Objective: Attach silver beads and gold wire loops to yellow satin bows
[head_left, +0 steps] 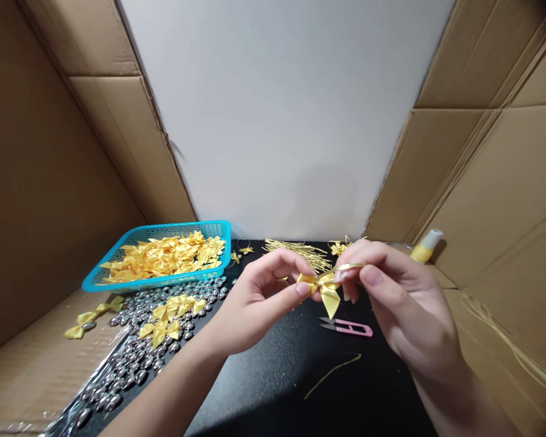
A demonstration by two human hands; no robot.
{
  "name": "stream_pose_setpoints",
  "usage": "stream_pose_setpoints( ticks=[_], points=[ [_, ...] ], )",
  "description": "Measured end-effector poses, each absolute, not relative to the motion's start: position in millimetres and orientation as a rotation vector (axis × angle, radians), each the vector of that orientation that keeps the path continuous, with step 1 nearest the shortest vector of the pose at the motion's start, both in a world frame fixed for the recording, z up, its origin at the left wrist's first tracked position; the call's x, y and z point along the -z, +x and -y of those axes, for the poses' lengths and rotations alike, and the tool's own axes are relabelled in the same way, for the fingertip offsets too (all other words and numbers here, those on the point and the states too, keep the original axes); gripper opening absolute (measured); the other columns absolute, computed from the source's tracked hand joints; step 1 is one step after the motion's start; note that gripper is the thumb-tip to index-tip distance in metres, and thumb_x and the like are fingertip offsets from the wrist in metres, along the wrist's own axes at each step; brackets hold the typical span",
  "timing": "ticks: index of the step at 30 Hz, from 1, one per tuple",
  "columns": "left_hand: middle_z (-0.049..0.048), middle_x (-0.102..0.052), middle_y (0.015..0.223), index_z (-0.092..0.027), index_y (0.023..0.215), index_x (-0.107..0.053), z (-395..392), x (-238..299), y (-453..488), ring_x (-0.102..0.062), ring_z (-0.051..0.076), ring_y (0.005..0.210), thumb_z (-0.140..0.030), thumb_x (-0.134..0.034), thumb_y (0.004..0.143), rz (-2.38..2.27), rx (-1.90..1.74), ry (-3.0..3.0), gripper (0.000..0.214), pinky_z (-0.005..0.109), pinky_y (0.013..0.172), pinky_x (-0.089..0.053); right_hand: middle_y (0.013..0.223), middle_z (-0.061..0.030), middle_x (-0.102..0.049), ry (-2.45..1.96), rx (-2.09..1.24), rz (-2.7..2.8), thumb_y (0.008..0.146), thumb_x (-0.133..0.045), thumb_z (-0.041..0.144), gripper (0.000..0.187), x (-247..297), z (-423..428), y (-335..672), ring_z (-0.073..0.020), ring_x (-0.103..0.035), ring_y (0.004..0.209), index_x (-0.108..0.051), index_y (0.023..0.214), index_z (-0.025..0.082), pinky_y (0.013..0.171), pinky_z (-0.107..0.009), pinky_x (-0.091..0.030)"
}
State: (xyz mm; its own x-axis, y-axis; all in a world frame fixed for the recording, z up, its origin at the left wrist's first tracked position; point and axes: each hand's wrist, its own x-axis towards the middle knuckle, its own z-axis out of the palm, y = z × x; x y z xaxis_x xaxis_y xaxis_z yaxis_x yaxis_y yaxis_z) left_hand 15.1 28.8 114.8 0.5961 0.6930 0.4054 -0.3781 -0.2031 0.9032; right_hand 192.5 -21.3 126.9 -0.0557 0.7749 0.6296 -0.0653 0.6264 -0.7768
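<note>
A small yellow satin bow (325, 290) is held in the air above the black mat (273, 370) by both hands. My left hand (255, 303) pinches its left wing between thumb and fingertips. My right hand (400, 297) is closed on its right side and on a thin gold cord loop (350, 266) that rises from the bow's knot. Pink thread snips (348, 328) lie on the mat just below the bow.
A blue plastic basket (118, 276) full of yellow bows stands at the left. Several silver beads (131, 358) and loose bows (168, 315) lie in front of it. Gold cords (300, 250) lie at the back, a glue bottle (425, 246) at the right. Cardboard walls stand on both sides.
</note>
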Motion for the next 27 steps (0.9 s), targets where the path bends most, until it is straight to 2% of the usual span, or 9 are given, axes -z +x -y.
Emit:
stream_pose_setpoints(
  ticks=[5,9,13,21,27],
  points=[
    [-0.0042,-0.061,0.078,-0.017,0.088,-0.063,-29.0,-114.8,14.1,-0.058,0.003,0.070,-0.007,-0.060,0.089,-0.280,-1.006,1.478,0.010,0.011,0.065,-0.046,0.087,0.0005,-0.059,-0.742,-0.554,1.585,0.089,-0.060,0.024,0.004,-127.3,19.4,193.7,-0.0137,-0.055,0.081,-0.064,0.088,0.026,0.067,-0.027,-0.045],
    [-0.0047,-0.061,0.079,-0.017,0.087,-0.062,-27.3,-115.4,12.8,-0.057,0.002,0.070,-0.006,-0.061,0.087,-0.286,-1.013,1.472,0.012,0.010,0.065,-0.045,0.088,0.0008,-0.059,-0.849,-0.419,1.672,0.084,-0.064,0.017,0.011,-127.1,17.7,193.0,-0.0144,-0.055,0.080,-0.063,0.090,0.026,0.069,-0.029,-0.046],
    [-0.0052,-0.061,0.081,-0.019,0.090,-0.061,-27.8,-114.9,13.2,-0.057,0.002,0.071,-0.006,-0.061,0.088,-0.298,-1.004,1.474,0.013,0.010,0.065,-0.044,0.090,0.0003,-0.060,-0.880,-0.340,1.731,0.083,-0.063,0.015,0.011,-129.4,17.4,190.5,-0.0139,-0.058,0.082,-0.063,0.089,0.025,0.070,-0.028,-0.048],
    [-0.0053,-0.062,0.080,-0.020,0.095,-0.058,-28.6,-113.9,13.1,-0.057,0.002,0.071,-0.010,-0.061,0.089,-0.314,-1.004,1.464,0.012,0.010,0.064,-0.043,0.087,-0.0005,-0.063,-0.893,-0.305,1.764,0.085,-0.062,0.016,0.007,-130.8,16.6,188.7,-0.0135,-0.060,0.082,-0.065,0.084,0.022,0.074,-0.027,-0.048],
    [-0.0034,-0.062,0.076,-0.019,0.094,-0.057,-30.5,-112.7,13.5,-0.058,0.005,0.069,-0.016,-0.063,0.088,-0.355,-1.000,1.463,0.009,0.014,0.063,-0.045,0.078,0.0007,-0.061,-0.955,-0.404,1.705,0.084,-0.062,0.016,0.013,-128.7,12.4,187.5,-0.0128,-0.058,0.075,-0.061,0.072,0.020,0.069,-0.027,-0.046]
  ],
)
